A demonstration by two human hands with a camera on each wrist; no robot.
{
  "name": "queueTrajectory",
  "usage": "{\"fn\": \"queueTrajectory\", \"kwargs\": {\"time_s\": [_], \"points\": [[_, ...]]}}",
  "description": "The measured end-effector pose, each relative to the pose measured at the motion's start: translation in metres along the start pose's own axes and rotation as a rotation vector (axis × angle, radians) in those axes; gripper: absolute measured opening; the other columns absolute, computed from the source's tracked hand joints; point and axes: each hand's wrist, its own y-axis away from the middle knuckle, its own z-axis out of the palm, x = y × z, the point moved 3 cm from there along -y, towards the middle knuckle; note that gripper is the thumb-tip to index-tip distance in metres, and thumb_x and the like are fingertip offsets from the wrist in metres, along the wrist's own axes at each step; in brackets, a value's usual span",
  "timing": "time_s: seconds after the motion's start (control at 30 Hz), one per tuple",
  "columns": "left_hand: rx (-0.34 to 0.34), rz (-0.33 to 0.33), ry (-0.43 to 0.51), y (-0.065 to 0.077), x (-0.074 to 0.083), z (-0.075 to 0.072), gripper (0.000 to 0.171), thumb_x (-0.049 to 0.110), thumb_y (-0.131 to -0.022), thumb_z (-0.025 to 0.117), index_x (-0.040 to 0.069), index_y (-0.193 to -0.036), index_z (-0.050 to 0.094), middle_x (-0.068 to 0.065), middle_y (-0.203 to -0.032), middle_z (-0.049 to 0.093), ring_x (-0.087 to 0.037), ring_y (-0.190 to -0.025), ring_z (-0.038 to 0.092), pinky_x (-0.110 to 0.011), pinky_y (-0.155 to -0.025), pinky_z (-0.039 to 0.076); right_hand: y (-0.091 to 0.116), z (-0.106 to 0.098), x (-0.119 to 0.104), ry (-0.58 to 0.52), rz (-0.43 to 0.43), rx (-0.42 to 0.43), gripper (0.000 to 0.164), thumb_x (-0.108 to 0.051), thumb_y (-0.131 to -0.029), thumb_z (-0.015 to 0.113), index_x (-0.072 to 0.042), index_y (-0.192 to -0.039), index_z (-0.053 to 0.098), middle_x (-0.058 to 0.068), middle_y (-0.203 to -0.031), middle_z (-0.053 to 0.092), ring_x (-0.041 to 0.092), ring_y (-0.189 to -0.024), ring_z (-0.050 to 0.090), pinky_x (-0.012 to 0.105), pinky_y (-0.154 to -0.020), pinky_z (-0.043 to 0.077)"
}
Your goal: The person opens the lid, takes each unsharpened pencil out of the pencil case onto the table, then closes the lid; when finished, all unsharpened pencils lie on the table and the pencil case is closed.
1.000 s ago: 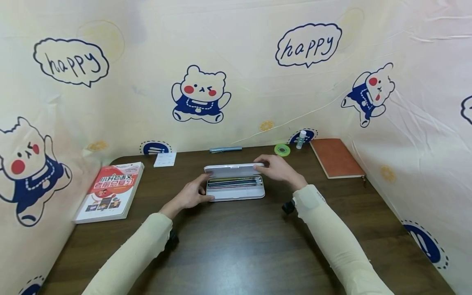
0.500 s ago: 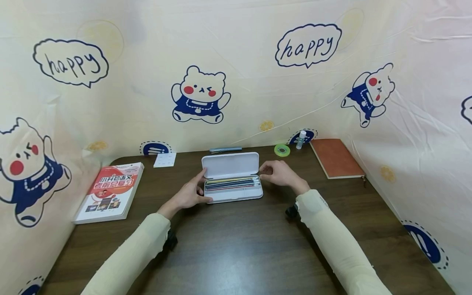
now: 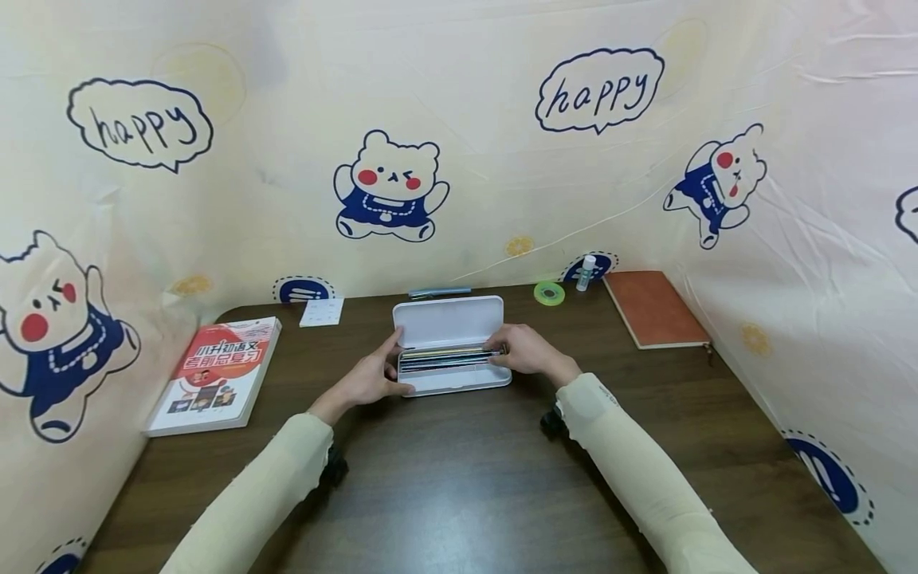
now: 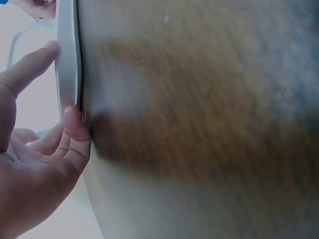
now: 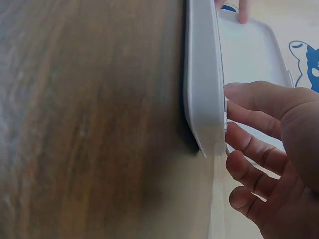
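A white pencil case point(image 3: 462, 383) stands on the brown table with its lid point(image 3: 448, 320) raised. Several slim pencils point(image 3: 441, 358) lie lengthwise inside it. My left hand point(image 3: 367, 376) holds the case's left end, thumb at the front corner and a finger up by the lid. In the left wrist view the fingers of the left hand point(image 4: 45, 144) bend around the case's corner and wall point(image 4: 69, 64). My right hand point(image 3: 529, 349) reaches over the right end and pinches the pencils' ends between thumb and fingers. In the right wrist view the right hand point(image 5: 279, 139) partly hides them.
A thick book point(image 3: 215, 375) and a white paper slip point(image 3: 321, 312) lie left. Behind the case are a blue pen point(image 3: 439, 292), green tape roll point(image 3: 549, 293) and glue stick point(image 3: 585, 273). A brown notebook point(image 3: 656, 309) lies right. Printed cloth point(image 3: 488, 183) surrounds the table.
The lid has swung from partly raised to fully open. My right hand has let go of the lid and moved down and left onto the pencils. The left hand has stayed at the case.
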Motion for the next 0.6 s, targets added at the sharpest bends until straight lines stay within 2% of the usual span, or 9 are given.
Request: {"fn": "queueTrajectory", "kwargs": {"time_s": [0.23,0.37,0.6], "points": [[0.006,-0.014,0.024,0.0014,-0.0047,-0.0028,0.116,0.027,-0.08,0.085,0.021,-0.162,0.003,-0.017,-0.149,0.046,-0.019,-0.093,0.056,-0.03,-0.079,0.045,-0.0021,0.0018,-0.0034,0.015,-0.03,0.004,0.011,-0.017,-0.09,0.073,-0.017,-0.1,0.078,-0.001,-0.1,0.071,0.017,-0.092,0.061,0.034,-0.086,0.051],[0.013,-0.007,0.028,0.0023,-0.0068,-0.0025,0.116,0.028,-0.079,0.086,0.022,-0.162,0.004,-0.017,-0.149,0.047,-0.019,-0.091,0.057,-0.031,-0.079,0.045,-0.0026,0.0012,-0.0068,0.008,-0.047,-0.006,0.01,-0.014,-0.09,0.072,-0.015,-0.098,0.077,-0.002,-0.089,0.069,0.017,-0.084,0.06,0.031,-0.079,0.049],[0.016,0.001,0.042,0.0026,-0.0081,-0.0024,0.117,0.029,-0.079,0.085,0.025,-0.162,0.003,-0.017,-0.149,0.048,-0.02,-0.091,0.056,-0.031,-0.077,0.045,-0.0043,0.0002,-0.0098,0.021,-0.061,-0.013,0.005,-0.014,-0.09,0.073,-0.015,-0.093,0.077,-0.004,-0.086,0.069,0.012,-0.08,0.057,0.03,-0.077,0.049]]}}
